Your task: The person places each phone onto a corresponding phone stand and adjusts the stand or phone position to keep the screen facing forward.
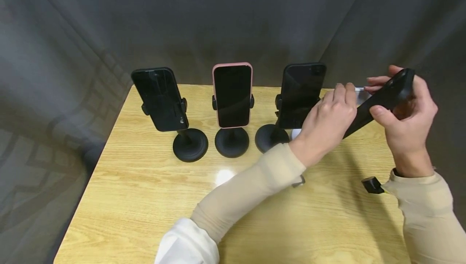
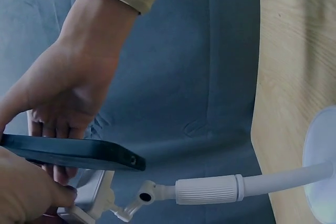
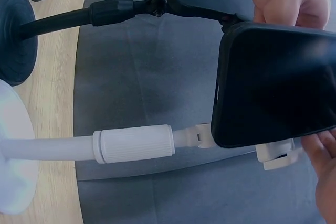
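Note:
My right hand grips a black phone, tilted, with the thumb along its near edge and the fingers behind it. My left hand is curled at the white phone stand's clamp; in the left wrist view its fingertip presses the clamp just below the phone. The white phone stand rises from a round base, its ribbed collar and jointed neck showing. In the right wrist view the phone covers most of the clamp. The phone sits right in front of the clamp.
Three black stands hold phones in a row: a black phone at left, a pink-edged phone in the middle and another black phone beside my left hand. They stand on a wooden table before a dark grey curtain.

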The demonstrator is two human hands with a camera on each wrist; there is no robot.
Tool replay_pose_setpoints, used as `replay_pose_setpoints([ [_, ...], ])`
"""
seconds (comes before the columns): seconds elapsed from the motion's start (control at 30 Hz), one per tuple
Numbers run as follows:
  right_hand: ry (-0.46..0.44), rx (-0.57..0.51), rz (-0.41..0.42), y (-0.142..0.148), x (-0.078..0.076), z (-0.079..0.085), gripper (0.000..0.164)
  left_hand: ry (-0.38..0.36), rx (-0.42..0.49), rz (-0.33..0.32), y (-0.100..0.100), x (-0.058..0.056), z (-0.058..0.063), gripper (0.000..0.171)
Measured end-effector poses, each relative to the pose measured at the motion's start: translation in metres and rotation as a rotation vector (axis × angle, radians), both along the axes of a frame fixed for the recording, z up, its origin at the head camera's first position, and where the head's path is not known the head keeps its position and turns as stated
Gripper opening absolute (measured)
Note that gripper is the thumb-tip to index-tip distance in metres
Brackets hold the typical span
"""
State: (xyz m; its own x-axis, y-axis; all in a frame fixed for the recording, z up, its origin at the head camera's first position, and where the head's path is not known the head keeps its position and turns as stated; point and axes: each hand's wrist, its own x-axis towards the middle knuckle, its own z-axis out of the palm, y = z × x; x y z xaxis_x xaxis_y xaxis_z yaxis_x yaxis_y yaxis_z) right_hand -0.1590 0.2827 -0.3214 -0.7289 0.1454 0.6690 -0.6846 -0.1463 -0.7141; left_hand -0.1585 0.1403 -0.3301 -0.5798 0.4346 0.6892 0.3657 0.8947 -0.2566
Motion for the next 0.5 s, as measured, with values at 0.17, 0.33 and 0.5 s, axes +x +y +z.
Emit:
replay_pose_setpoints([
  [0.17, -0.037, 0.063, -0.038, 0.0026, -0.0014, -0.0030, 0.063, 0.011, -0.030, 0.047, 0.0020, -0.0003, 0.0035, 0.045],
  [0.33, -0.042, 0.067, -0.070, 0.0028, -0.0035, -0.0029, 0.063, 0.002, -0.038, 0.050, 0.0036, -0.0014, 0.0055, 0.046],
  [0.5, -0.071, 0.163, -0.168, 0.0033, -0.0031, -0.0017, 0.064, 0.009, -0.040, 0.052, 0.0041, -0.0027, 0.0060, 0.047],
])
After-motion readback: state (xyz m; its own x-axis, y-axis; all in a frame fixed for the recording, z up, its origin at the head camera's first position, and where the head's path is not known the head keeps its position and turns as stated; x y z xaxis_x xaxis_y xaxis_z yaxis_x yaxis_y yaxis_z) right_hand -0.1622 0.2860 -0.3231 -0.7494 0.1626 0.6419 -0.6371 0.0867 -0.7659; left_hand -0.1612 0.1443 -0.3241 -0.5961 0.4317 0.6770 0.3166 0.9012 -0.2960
